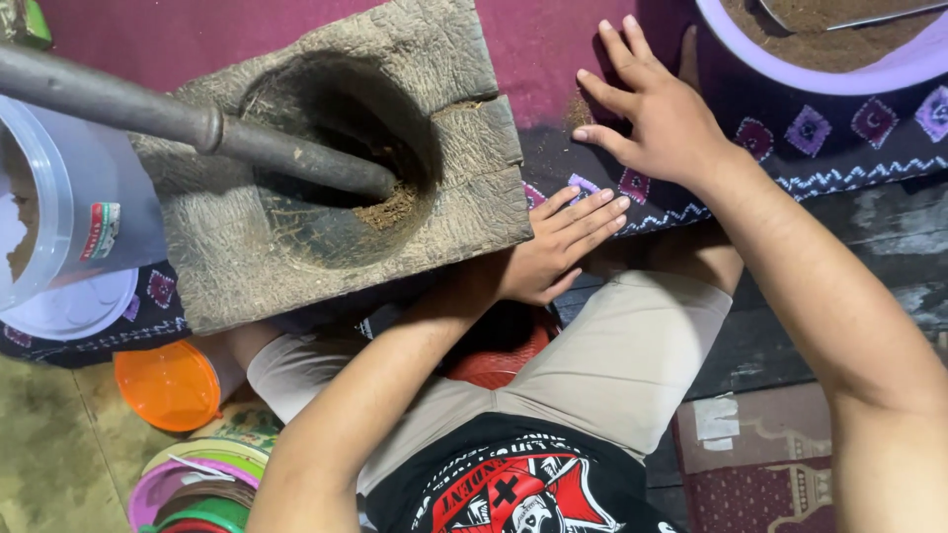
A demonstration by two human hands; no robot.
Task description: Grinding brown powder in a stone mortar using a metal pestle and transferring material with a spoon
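Maroon cloth (pixel 553 49) covered the floor at top, with a dark patterned cloth (pixel 820 138) below it and worn dark boards (pixel 889 257) to the right.

We had both hands off the tools. Our left hand (pixel 553 252) lay flat, fingers together, open and holding nothing, touching the lower right corner of the mortar (pixel 336 158). Our right hand (pixel 657 118) was spread wide, palm down on the cloth, also holding nothing, just right of the mortar and beside a small patch of brown powder (pixel 581 111).

Mortar was a rough grey wooden block, tilted, sitting on the cloth at upper centre. Its round bowl held some brown powder at the bottom. Pestle (pixel 197 123), dark and long, leaned in from the left edge with its tip down in the bowl.

Outward from there: a clear plastic tub (pixel 89 207) touched the mortar's left side, with a white lid (pixel 69 306) under it. An orange lid (pixel 168 385) sat lower left, near a stack of coloured plates (pixel 193 484). A lilac basin (pixel 849 74) of brown powder sat top right, with a metal utensil (pixel 869 15) in it. A red basket (pixel 504 355) showed between our legs.
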